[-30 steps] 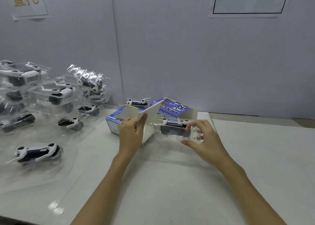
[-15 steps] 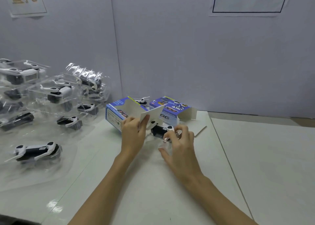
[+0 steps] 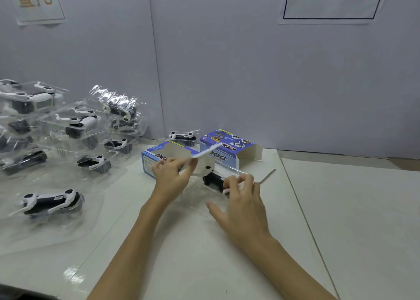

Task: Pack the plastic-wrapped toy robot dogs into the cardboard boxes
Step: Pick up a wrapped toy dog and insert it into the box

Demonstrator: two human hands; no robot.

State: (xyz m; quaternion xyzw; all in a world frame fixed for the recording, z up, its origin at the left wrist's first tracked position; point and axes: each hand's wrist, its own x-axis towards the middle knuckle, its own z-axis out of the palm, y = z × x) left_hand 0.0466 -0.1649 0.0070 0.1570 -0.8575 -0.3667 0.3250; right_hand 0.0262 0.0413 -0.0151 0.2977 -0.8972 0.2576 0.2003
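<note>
The left hand (image 3: pixel 171 172) pinched the flap of the blue cardboard box (image 3: pixel 159 157) open, while the right hand (image 3: pixel 238 199), just to its right, held the plastic-wrapped toy robot dog (image 3: pixel 214 179), whose long body pointed left toward the box's open end.

Between the hands we list one toy dog (image 3: pixel 213 179), hard black and white plastic, in clear glossy plastic wrap (image 3: pixel 200 193). Just beyond the left hand (image 3: pixel 169 177): a printed cardboard box (image 3: pixel 151 161), smooth blue outside, matt white on its flap (image 3: pixel 179 153). Left of both hands we note wrapped dogs (image 3: pixel 51 200) in shiny, crinkled clear film. Under the hands, the surface (image 3: pixel 204 265) looks smooth, pale and faintly glossy. Behind, matt grey panels (image 3: pixel 227 72) bear paper signs (image 3: pixel 329 1).
</note>
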